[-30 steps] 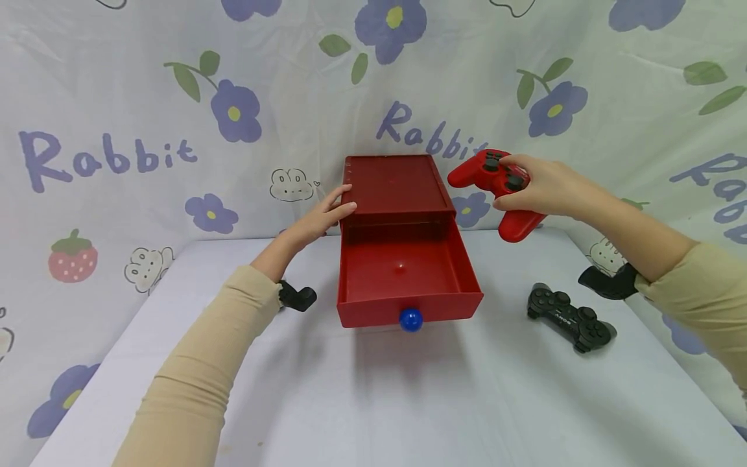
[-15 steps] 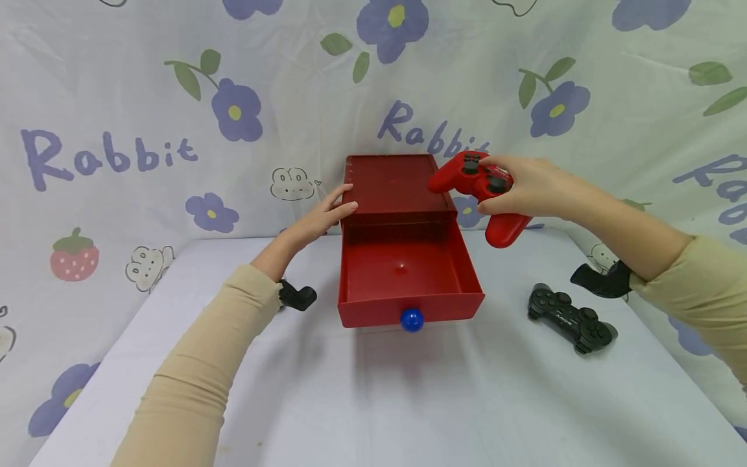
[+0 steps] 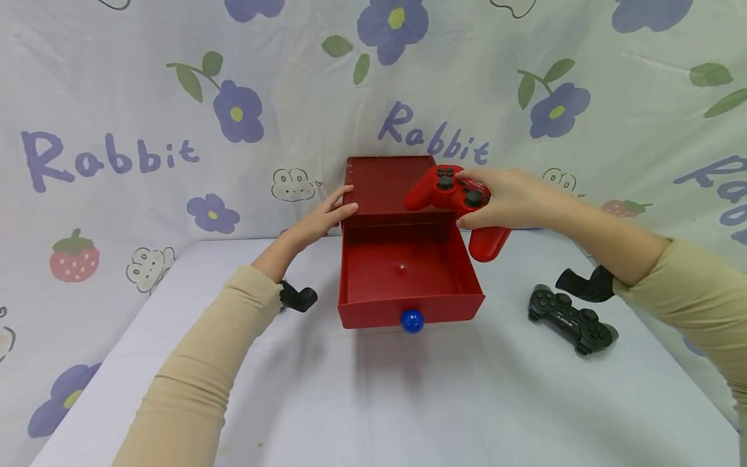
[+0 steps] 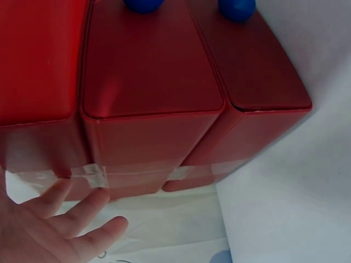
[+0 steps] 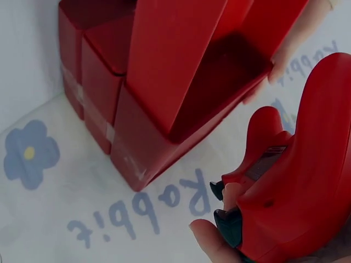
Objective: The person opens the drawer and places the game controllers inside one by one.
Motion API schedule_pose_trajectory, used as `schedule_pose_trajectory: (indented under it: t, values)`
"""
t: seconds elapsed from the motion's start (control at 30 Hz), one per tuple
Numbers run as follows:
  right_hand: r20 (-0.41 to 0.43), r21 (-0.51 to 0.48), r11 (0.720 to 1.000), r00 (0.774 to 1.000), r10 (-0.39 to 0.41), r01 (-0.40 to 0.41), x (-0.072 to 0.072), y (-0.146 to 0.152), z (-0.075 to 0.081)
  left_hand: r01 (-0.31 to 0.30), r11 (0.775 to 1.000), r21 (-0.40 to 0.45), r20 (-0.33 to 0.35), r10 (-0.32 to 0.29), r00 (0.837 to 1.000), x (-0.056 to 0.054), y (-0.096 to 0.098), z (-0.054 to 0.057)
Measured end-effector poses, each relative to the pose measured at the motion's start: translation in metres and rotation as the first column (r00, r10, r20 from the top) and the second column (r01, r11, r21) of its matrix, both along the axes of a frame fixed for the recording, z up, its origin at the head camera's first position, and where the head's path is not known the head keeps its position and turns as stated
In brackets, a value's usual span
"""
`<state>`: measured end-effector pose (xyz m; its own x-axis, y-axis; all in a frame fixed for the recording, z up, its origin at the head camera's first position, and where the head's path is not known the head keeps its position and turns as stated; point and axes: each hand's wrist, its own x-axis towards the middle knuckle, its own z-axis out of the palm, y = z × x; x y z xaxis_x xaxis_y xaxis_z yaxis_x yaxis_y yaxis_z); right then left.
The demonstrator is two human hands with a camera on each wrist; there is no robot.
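A red drawer cabinet [image 3: 385, 185] stands at the back of the table, its top drawer [image 3: 403, 272] pulled out and bare inside. That drawer has a round blue knob [image 3: 412, 321]. My left hand [image 3: 318, 224] rests against the cabinet's left side near the top edge, fingers extended; in the left wrist view the fingers [image 4: 82, 213] lie along its side. My right hand [image 3: 504, 198] grips a red game controller [image 3: 487, 243] by its middle, tilted, above the right rear of the open drawer. In the right wrist view the controller [image 5: 296, 181] hides most of that hand.
A black game controller [image 3: 572, 319] lies on the white table [image 3: 467, 402], right of the cabinet. Lower drawers with blue knobs [image 4: 237, 8] are shut in the left wrist view. A printed cloth [image 3: 117, 65] hangs behind. Black straps [image 3: 297, 297] are on both wrists.
My right hand has carried the red controller leftward and a little lower, from beside the cabinet to above the drawer's right rear. My left hand has stayed in place.
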<state>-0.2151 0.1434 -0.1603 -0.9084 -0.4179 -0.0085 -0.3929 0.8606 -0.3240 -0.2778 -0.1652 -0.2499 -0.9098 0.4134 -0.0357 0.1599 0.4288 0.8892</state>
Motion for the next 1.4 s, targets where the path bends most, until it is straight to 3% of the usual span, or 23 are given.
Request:
schedule_pose_trajectory:
  t: [0.33, 0.67, 0.93, 1.17, 1.4]
  values:
    - [0.027, -0.011, 0.998, 0.997, 0.068, -0.068, 0.003, -0.014, -0.013, -0.006, 1.000, -0.010, 0.004, 0.006, 1.000, 0.000, 0.000, 0.000]
    - [0.115, -0.019, 0.994, 0.987, 0.112, -0.110, 0.003, -0.026, -0.029, -0.003, 1.000, -0.001, 0.004, 0.003, 1.000, 0.001, 0.001, 0.001]
    - [0.101, -0.064, 0.964, 0.960, 0.262, -0.256, -0.003, -0.031, -0.042, 0.001, 1.000, 0.002, 0.002, -0.001, 1.000, -0.001, 0.001, -0.001]
    - [0.087, -0.061, 0.930, 0.926, 0.367, -0.362, -0.011, -0.035, -0.055, 0.001, 1.000, 0.026, -0.020, 0.000, 1.000, -0.021, -0.005, -0.019]
    - [0.149, -0.048, 0.907, 0.895, 0.420, -0.418, -0.017, -0.039, -0.067, 0.000, 1.000, 0.006, -0.037, 0.001, 0.999, -0.023, -0.006, -0.024]
